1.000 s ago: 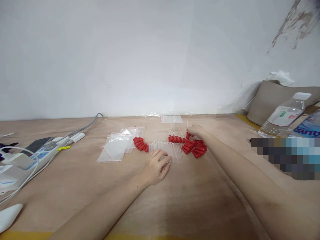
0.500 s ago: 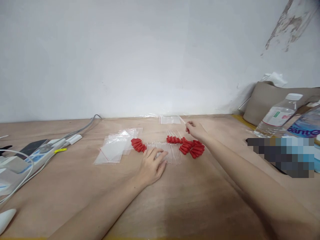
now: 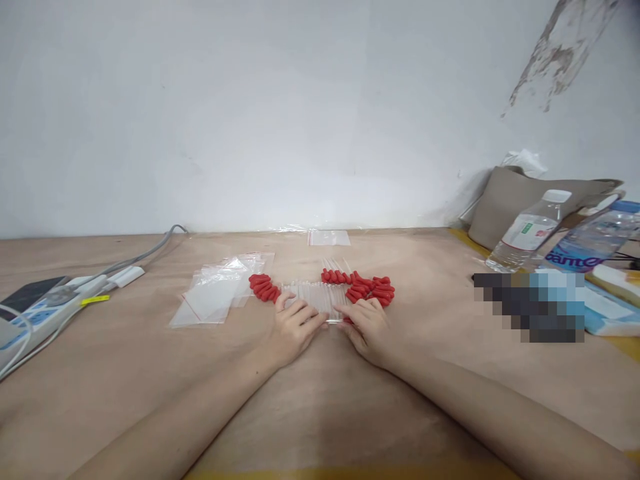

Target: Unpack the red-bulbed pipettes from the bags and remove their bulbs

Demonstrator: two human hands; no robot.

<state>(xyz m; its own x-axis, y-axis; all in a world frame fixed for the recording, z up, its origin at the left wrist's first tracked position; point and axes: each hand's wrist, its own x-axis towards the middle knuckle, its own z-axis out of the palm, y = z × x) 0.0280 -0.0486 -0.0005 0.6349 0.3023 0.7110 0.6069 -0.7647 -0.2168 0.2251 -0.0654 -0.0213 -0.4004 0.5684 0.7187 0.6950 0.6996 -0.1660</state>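
My left hand (image 3: 297,330) lies at the left side of a row of clear thin tubes (image 3: 307,293), its thumb and forefinger closed at one end of a clear dropper (image 3: 335,321) held sideways. My right hand (image 3: 373,333) pinches the other end, where a bit of red bulb shows between the fingers. Just behind my right hand are piled several red rubber bulbs (image 3: 370,287) on droppers. Another cluster of red bulbs (image 3: 264,288) sits by my left fingers. My fingers partly hide the tube row.
Clear zip bags (image 3: 210,297) overlap to the left, and a single bag (image 3: 329,238) lies near the wall. A power strip (image 3: 60,307) with cables is at far left. At right stand a water bottle (image 3: 527,233), a second bottle (image 3: 595,237) and a grey-brown bag (image 3: 495,207).
My right hand has come down and toward me from the far side of the red bulbs, bringing a dropper beside my left hand. The left fingers have closed in. The view has shifted slightly right.
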